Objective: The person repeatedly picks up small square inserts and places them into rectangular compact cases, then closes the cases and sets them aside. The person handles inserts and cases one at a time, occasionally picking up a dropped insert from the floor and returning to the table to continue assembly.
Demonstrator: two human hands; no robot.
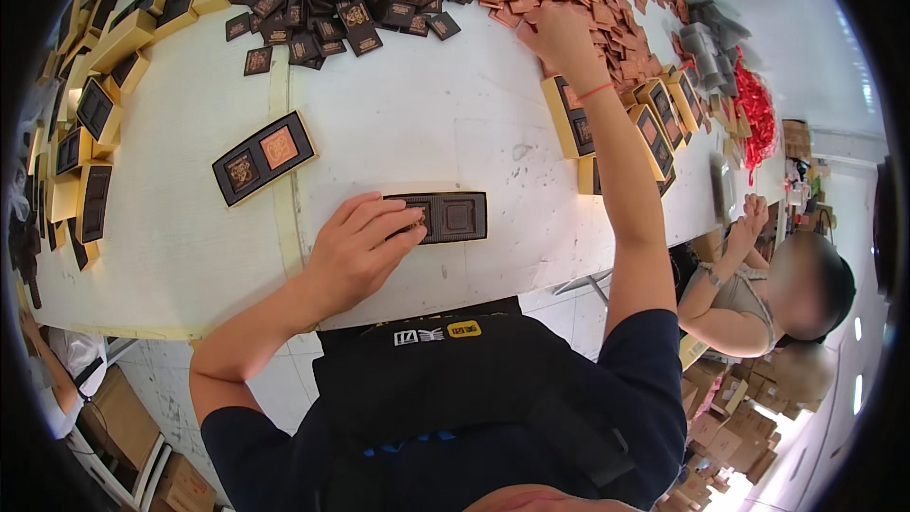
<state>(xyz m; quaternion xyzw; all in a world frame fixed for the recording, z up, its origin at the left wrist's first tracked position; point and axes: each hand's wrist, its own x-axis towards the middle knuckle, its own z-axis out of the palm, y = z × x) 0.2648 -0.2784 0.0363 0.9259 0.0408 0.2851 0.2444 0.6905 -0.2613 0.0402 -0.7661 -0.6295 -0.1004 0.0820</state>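
In front of me lies a narrow gold-edged box (460, 217) with a dark two-compartment tray. My left hand (365, 246) bends over its left end, fingertips closed at the left compartment on a dark square (418, 218), mostly covered. The right compartment shows bare dark plastic. My right hand (563, 36) reaches far forward to the pile of copper-coloured squares (607, 14), its fingers closed at the pile's near edge on a copper square, largely hidden by the hand. Left of my box, a similar box (263, 159) holds one dark square and one copper square.
Dark squares (332, 0) are heaped at the far middle. Gold boxes with dark trays (95, 114) crowd the left edge. Filled boxes (654, 123) stand right of my right forearm. Red ribbon (752, 114) lies beyond them. Another person (749, 294) sits at the right.
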